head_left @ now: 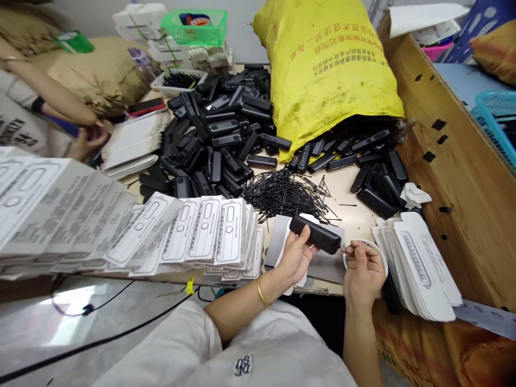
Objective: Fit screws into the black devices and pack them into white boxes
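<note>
1. A black case (315,234) is clamped in the left hand (295,257), low over the bench (346,191).
2. The right hand (363,271) is pinched together at the case's right end; what it grips is too small to tell.
3. A pile of thin black pins (282,193) is spread just behind the hands.
4. A heap of black cases (217,140) is piled further back, beside a yellow sack (326,70).
5. Printed cards (193,231) are fanned to the left; a card stack (419,269) lies right.
6. Another person's hand (91,141) is seen far left.
</note>
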`<control>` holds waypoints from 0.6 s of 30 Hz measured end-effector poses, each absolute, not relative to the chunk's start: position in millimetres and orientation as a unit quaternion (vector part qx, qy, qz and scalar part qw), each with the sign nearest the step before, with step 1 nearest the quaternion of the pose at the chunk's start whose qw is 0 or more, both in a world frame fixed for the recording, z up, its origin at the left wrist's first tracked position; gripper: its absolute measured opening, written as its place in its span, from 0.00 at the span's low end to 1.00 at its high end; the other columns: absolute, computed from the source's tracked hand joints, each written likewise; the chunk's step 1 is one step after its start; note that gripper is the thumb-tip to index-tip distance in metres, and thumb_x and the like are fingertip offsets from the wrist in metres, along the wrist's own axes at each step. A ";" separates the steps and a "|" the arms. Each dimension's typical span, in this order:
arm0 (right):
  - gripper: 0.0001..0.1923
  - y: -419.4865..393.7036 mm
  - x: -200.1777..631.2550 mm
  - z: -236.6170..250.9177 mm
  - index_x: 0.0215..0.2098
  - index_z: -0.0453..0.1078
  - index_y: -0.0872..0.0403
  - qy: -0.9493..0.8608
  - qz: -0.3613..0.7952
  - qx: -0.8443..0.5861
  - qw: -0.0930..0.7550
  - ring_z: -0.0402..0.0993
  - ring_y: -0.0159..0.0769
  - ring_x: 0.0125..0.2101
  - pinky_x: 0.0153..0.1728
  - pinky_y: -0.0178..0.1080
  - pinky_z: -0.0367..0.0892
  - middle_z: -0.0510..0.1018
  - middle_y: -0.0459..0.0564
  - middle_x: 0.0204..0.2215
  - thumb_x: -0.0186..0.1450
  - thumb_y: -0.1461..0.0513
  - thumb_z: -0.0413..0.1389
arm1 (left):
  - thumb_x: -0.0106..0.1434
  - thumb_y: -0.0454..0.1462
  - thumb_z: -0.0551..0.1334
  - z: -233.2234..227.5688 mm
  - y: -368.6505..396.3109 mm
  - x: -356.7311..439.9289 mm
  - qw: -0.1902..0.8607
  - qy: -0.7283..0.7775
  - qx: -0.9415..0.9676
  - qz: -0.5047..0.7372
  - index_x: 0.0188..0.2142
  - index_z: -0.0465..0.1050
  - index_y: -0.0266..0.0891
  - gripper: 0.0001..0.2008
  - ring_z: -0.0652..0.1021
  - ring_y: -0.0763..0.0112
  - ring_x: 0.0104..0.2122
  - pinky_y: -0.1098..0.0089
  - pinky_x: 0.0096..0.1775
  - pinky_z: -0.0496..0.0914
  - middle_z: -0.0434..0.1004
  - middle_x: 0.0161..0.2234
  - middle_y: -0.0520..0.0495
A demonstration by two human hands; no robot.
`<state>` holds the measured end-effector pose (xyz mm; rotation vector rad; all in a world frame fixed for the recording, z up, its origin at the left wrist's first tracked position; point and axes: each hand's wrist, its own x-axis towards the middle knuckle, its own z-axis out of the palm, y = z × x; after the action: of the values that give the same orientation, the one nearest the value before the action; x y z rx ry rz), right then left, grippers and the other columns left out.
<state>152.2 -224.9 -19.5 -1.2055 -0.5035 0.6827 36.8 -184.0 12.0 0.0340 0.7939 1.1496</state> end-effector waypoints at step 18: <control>0.07 -236.2 134.2 -15.6 0.33 0.74 0.55 -0.369 0.275 -0.647 0.608 0.74 0.31 0.26 0.30 0.37 0.71 0.77 0.45 0.26 0.61 0.59 0.61 | 0.66 0.34 0.60 0.7 -178.2 23.8 0.772 0.395 -0.032 0.497 0.38 0.73 0.33 0.05 0.79 0.71 0.35 0.64 0.49 0.73 0.80 0.36 0.45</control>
<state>134.2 -236.2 -15.6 -1.4954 -0.8528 0.6362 23.8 -178.2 0.7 -0.0689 0.8561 1.0766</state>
